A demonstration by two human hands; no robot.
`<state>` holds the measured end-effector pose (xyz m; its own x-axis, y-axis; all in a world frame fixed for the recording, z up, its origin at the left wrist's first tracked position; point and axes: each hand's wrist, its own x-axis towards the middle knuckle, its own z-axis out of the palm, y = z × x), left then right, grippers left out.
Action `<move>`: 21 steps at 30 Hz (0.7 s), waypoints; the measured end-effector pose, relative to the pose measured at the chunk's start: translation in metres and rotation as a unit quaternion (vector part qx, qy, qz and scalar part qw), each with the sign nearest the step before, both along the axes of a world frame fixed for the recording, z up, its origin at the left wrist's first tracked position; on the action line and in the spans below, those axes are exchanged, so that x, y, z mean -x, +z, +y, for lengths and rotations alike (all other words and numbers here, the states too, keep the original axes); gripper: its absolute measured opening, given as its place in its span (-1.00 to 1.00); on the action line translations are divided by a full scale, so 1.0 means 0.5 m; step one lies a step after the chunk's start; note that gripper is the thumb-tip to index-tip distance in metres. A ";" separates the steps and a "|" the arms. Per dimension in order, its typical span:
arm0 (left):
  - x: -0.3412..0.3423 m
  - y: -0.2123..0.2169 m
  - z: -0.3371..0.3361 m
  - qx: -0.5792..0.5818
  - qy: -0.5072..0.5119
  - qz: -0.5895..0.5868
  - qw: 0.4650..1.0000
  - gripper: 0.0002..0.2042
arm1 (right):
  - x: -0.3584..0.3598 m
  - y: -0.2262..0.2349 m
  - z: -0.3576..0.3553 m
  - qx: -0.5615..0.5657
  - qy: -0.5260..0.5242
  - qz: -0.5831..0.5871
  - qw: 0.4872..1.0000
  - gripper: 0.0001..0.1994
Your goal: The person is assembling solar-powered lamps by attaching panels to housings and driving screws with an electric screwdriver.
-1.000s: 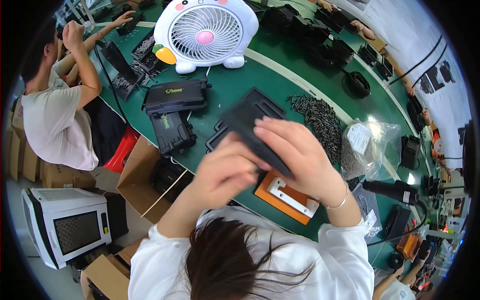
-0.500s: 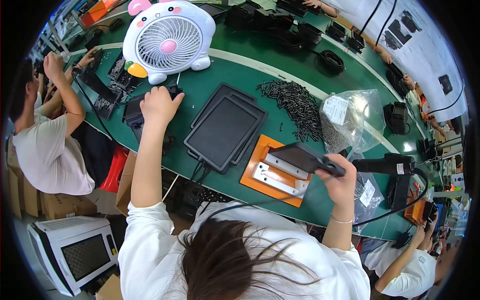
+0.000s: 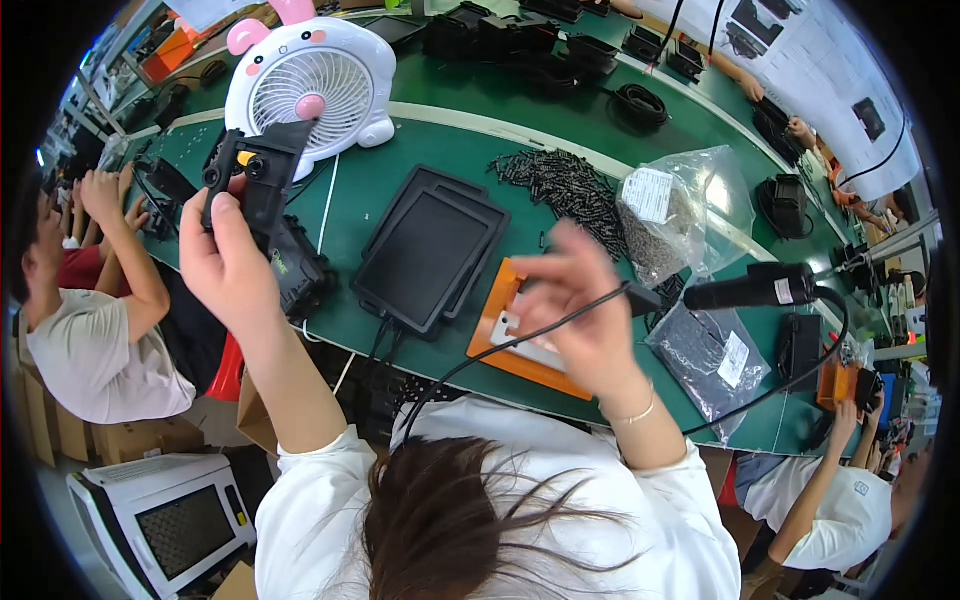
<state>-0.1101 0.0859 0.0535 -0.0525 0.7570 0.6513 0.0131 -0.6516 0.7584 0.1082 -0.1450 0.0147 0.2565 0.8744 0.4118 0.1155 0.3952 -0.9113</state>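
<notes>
My left hand point(image 3: 232, 255) is raised at the left, its thumb and fingers closed on a black plastic bracket point(image 3: 277, 185) with round holes. Below that bracket more black plastic housings point(image 3: 298, 268) lie on the bench. My right hand point(image 3: 585, 310), smeared by motion, has its fingers spread over an orange fixture point(image 3: 484, 342) with white blocks point(image 3: 532, 356). Beside that hand shows the edge of a dark flat part point(image 3: 646, 300); most of it is hidden. A thin black cable point(image 3: 500, 346) runs across in front of the right hand.
Black rectangular trays point(image 3: 430, 262) are stacked mid-bench. Behind them lie a heap of black screws point(image 3: 560, 190) and a clear bag point(image 3: 650, 255). A black electric screwdriver point(image 3: 735, 291) is at the right, a white fan point(image 3: 310, 95) at the back left. Co-workers sit on both sides.
My left hand has lifted the black bracket off the bench toward me. My right hand has let go of the black flat panel and moved left, its fingers spreading.
</notes>
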 end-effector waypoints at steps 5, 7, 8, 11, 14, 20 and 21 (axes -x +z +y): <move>-0.010 0.072 -0.108 0.129 -0.209 0.007 0.969 -0.79 | -0.095 0.101 0.012 -0.153 0.060 0.300 0.940 -0.29; -0.032 0.074 -0.150 0.157 -0.321 0.025 0.933 -0.78 | -0.094 0.131 0.002 -0.159 0.090 0.160 0.970 -0.24; -0.047 0.075 -0.163 0.143 -0.389 0.056 0.909 -0.81 | -0.084 0.137 -0.004 -0.170 0.113 0.058 0.977 -0.23; -0.103 0.062 -0.190 0.090 -0.512 0.159 0.840 -0.85 | -0.035 0.115 -0.034 -0.092 0.075 -0.221 0.968 -0.24; -0.157 0.028 -0.205 0.046 -0.493 0.158 0.854 -0.84 | -0.003 0.062 -0.071 -0.017 -0.087 -0.340 0.936 -0.32; -0.217 -0.033 -0.186 -0.015 -0.449 0.155 0.880 -0.79 | -0.004 0.045 -0.160 -0.021 -0.288 -0.386 0.876 -0.23; -0.227 -0.039 -0.182 -0.024 -0.448 0.161 0.879 -0.79 | 0.002 0.050 -0.166 -0.031 -0.266 -0.390 0.881 -0.23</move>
